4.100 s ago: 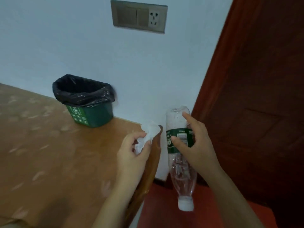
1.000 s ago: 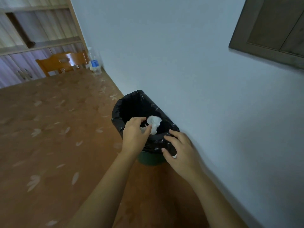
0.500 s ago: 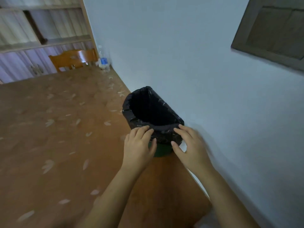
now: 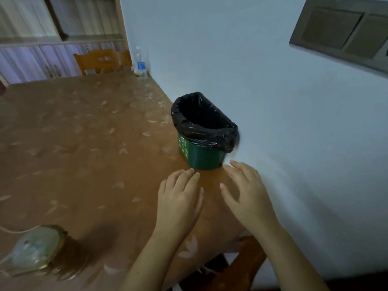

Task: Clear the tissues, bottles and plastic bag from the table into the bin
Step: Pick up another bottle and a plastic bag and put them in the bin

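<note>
The green bin [image 4: 202,159], lined with a black bag [image 4: 201,133], stands on the bench [image 4: 84,154] against the wall [image 4: 294,122]. Just short of it, the left hand [image 4: 178,198] and right hand [image 4: 245,194] are spread, fingers relaxed, holding nothing. A water bottle [image 4: 141,64] stands at the bench's far corner.

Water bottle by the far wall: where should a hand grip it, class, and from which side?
Grip the water bottle round its blue label, probably from the table side: it stands upright, with the wall close on its right.
</note>
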Available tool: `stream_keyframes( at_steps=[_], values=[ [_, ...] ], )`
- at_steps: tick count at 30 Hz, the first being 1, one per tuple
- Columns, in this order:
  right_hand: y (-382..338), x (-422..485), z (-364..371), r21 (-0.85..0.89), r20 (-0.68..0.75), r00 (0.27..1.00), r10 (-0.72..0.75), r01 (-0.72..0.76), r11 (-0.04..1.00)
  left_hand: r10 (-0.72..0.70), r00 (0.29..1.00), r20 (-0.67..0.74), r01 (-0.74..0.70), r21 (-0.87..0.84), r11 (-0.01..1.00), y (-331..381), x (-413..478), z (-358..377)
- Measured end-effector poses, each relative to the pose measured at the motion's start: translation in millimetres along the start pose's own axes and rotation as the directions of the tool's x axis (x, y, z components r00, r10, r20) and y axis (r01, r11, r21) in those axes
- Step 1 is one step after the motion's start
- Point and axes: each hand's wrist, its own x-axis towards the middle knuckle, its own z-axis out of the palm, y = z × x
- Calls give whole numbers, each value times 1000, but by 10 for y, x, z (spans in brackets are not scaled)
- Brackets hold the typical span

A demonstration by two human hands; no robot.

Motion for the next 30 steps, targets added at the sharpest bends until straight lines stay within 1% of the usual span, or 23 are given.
stream_keyframes(
  at_steps=[5, 8, 11, 15, 21, 23, 30],
  values=[
    [-199, -334, -50, -3, 55, 998, -36, 36, 999, -39, 999, 8, 38, 25, 999, 28, -423, -212],
    [-291, -481, -87, 20, 84, 992, -90, 89, 996, -78, 997, -6, 78, 58, 995, 68, -606, -363],
    [-361, -610, -131, 56, 100, 989, -111, 105, 993, -120, 992, -26, 122, 99, 988, 132, -774, -498],
    [-417, -835, -222, 60, 95, 973, -211, 206, 977, -176, 982, -69, 185, 164, 969, 309, -1059, -696],
    [-536, -1285, -321, 171, 122, 925, -360, 338, 926, -299, 948, -111, 317, 218, 923, 632, -1623, -934],
    [-602, -1407, -324, 217, 142, 909, -392, 358, 908, -333, 933, -138, 357, 233, 905, 697, -1798, -1019],
    [-1021, -1778, -279, 289, 191, 825, -532, 470, 834, -446, 860, -246, 505, 289, 813, 680, -2362, -1409]
  ],
)
